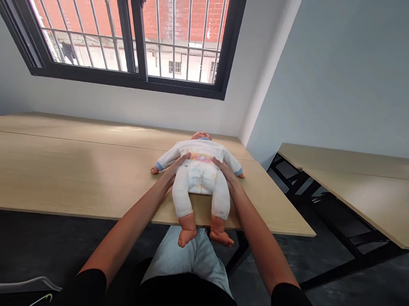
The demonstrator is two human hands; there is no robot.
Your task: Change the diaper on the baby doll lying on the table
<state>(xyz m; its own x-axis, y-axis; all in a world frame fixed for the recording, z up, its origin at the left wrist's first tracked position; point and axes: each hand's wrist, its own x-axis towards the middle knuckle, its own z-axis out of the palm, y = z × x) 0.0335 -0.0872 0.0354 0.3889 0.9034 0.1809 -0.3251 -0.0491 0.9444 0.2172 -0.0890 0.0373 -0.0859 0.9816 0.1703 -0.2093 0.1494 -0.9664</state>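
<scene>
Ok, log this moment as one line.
left hand: at diaper side | right hand: opposite side | doll: lying on table, feet past edge

Your light's from the window (138, 37), with glare near the far edge of the table (123, 175); floor (40, 237) looks pretty dim.

Baby doll (206, 146) was just flat on its back on the table (71, 173), diaper (202, 179) on. Left hand (181, 163) and right hand (223, 169) had its waist.

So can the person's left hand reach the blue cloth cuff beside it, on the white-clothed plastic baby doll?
Probably yes: the left hand is at the doll's waist, the blue cuff lies close by, and nothing covers it.
</scene>
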